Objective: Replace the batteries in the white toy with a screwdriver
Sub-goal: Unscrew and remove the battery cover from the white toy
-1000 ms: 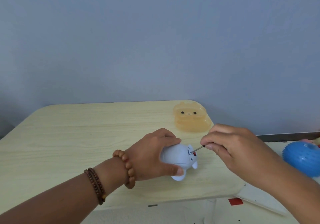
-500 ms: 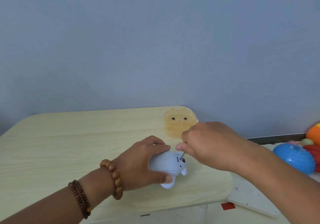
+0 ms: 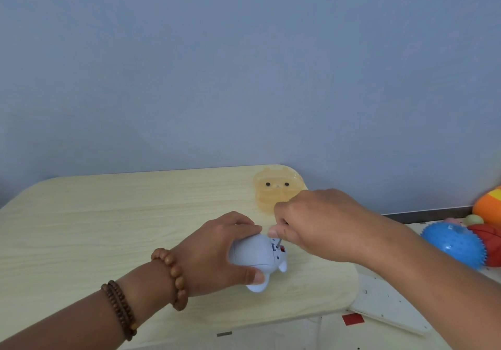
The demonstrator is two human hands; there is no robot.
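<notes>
The white toy (image 3: 254, 254) lies on its side near the front right of the wooden table (image 3: 108, 227). My left hand (image 3: 217, 252) wraps around its body and holds it down. The toy's underside faces right and shows a small red part. My right hand (image 3: 314, 225) hovers just above that underside, fingers pinched on a thin screwdriver (image 3: 278, 240). Only the short metal shaft shows below my fingers, pointing steeply down into the underside. The handle is hidden inside my hand.
A translucent orange bear-faced box (image 3: 276, 189) sits at the table's far right corner, just behind my right hand. Off the table to the right lie a blue spiky ball (image 3: 452, 244) and orange and red toys (image 3: 488, 206). A white board (image 3: 387, 303) lies on the floor.
My right hand swung from the toy's right side to above it, tilting the screwdriver from nearly level to steep. The left hand kept its hold on the toy.
</notes>
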